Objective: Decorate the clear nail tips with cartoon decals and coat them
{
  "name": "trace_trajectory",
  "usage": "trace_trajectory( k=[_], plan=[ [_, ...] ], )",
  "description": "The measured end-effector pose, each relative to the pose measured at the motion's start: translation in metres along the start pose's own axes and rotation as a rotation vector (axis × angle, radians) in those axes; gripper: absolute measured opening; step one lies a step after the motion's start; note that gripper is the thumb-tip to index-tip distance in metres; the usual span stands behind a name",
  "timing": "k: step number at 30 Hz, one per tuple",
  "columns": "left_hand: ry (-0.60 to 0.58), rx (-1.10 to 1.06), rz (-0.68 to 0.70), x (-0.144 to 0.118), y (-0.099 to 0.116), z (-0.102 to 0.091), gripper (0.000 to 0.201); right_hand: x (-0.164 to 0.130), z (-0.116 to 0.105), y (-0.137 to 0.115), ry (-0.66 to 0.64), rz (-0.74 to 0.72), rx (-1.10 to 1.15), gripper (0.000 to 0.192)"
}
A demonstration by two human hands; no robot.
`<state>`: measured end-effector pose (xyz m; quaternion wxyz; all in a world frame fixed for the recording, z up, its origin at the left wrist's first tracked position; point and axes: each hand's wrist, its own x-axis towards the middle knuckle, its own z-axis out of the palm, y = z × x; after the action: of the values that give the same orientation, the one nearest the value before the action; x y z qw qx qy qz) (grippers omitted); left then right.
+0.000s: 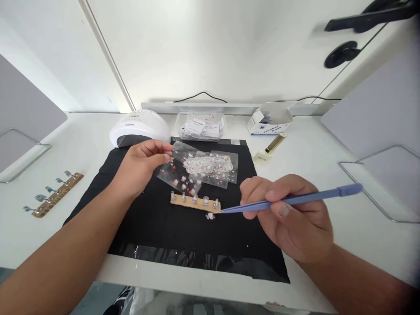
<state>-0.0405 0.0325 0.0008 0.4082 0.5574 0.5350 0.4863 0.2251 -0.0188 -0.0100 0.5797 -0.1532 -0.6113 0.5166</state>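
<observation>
The white surface [328,148] carries a black mat [157,227] at its centre, with white walls behind. In the head view, my left hand [139,168] rests over the mat's upper left, fingers closed in a pinch on the edge of a clear sticker sheet [179,173], which it holds tilted just above the mat. More clear sheets [218,168] lie just beside it to the right. My right hand [288,218] is closed around blue tweezers [295,200], thumb and forefinger pressing the shaft. The tweezer tip meets a small red-and-white piece [210,216] on the mat, just below the right end of a wooden nail-tip holder [195,201]. A second holder [54,194] lies well apart on the left. At the back stand a white nail lamp [139,127], a clear container [201,127] and an open box of pads [269,122].
</observation>
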Motion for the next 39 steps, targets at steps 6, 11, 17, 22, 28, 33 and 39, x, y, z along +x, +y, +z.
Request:
trace_trajectory(
  k=[6, 11, 17, 22, 28, 33, 39],
  plan=[
    [0.163, 0.473, -0.02, 0.016, 0.01, -0.023, 0.055, 0.006, 0.004, 0.011, 0.083, 0.106, 0.031, 0.007],
    [-0.111, 0.526, 0.053, -0.009, 0.048, -0.035, 0.027, 0.036, 0.003, 0.02, -0.02, 0.223, 0.009, 0.001],
    [-0.604, 0.575, 0.076, -0.027, 0.022, -0.03, 0.034, 0.07, 0.007, 0.059, -0.091, 0.369, 0.102, 0.012],
    [-0.691, 0.834, 0.136, -0.032, 0.004, -0.012, 0.026, 0.072, -0.002, 0.073, -0.182, 0.475, 0.145, 0.014],
    [-0.784, 0.793, 0.182, -0.023, -0.002, -0.011, 0.013, 0.07, -0.007, 0.073, -0.269, 0.521, 0.164, 0.01],
    [-0.818, 0.746, 0.212, -0.021, -0.004, -0.015, 0.015, 0.067, -0.006, 0.075, -0.273, 0.537, 0.152, 0.007],
    [-0.808, 0.735, 0.22, -0.021, -0.006, -0.014, 0.014, 0.065, -0.005, 0.076, -0.239, 0.561, 0.145, 0.009]
  ],
)
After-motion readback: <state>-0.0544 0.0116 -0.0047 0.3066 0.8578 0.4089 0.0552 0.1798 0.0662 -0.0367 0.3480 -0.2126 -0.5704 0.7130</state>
